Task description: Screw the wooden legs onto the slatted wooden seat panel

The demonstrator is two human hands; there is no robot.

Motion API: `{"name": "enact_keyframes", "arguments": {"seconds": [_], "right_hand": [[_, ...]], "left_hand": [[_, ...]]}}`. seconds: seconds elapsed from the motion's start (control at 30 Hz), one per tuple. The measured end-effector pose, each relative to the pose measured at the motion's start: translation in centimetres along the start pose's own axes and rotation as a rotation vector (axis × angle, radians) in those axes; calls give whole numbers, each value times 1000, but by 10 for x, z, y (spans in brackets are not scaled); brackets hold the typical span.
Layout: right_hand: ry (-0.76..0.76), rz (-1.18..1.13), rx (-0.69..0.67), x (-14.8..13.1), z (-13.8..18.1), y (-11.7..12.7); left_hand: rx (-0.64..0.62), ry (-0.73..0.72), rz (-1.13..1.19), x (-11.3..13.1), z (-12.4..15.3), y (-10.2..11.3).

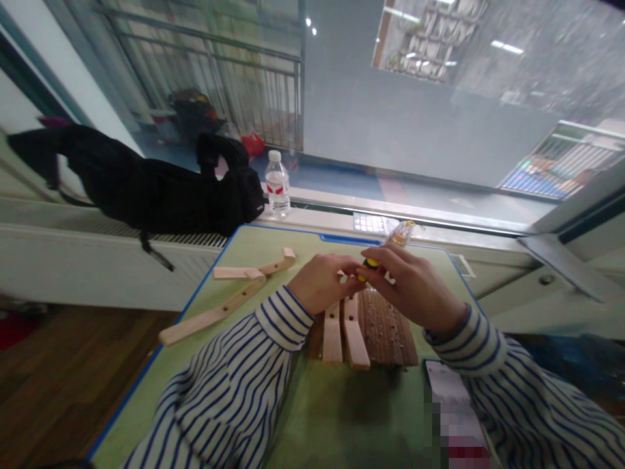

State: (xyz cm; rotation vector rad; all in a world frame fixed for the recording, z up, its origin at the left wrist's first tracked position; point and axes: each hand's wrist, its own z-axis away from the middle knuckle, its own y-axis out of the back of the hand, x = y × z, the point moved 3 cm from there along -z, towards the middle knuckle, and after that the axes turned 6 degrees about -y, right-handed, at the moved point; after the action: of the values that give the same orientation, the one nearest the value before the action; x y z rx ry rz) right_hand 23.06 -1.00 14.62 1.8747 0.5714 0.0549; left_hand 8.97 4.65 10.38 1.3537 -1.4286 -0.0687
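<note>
My left hand (325, 281) and my right hand (413, 286) meet over the green table (342, 417), fingers pinched together. Between the fingertips sits a small yellow and black object (367, 266), possibly a tool handle; both hands touch it. Just below the hands lie two light wooden slats (342, 332) on a darker slatted wooden panel (388, 329) dotted with small screws or holes. Both arms wear blue and white striped sleeves.
A bent wooden arm piece (229, 296) lies at the table's left. A clear plastic bag (400, 232) sits at the far edge. On the windowsill stand a water bottle (277, 184) and a black backpack (146, 189). A phone (452, 407) lies at lower right.
</note>
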Motion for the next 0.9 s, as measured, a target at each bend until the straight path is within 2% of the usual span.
{"name": "enact_keyframes", "arguments": {"seconds": [0.33, 0.67, 0.9], "right_hand": [[115, -91, -70, -6, -1, 4], [85, -58, -55, -2, -1, 3], [71, -54, -33, 0, 0, 2]], "left_hand": [[-2, 0, -24, -7, 4, -2], [-55, -58, -51, 0, 3, -1], [-46, -81, -28, 2, 3, -1]]}}
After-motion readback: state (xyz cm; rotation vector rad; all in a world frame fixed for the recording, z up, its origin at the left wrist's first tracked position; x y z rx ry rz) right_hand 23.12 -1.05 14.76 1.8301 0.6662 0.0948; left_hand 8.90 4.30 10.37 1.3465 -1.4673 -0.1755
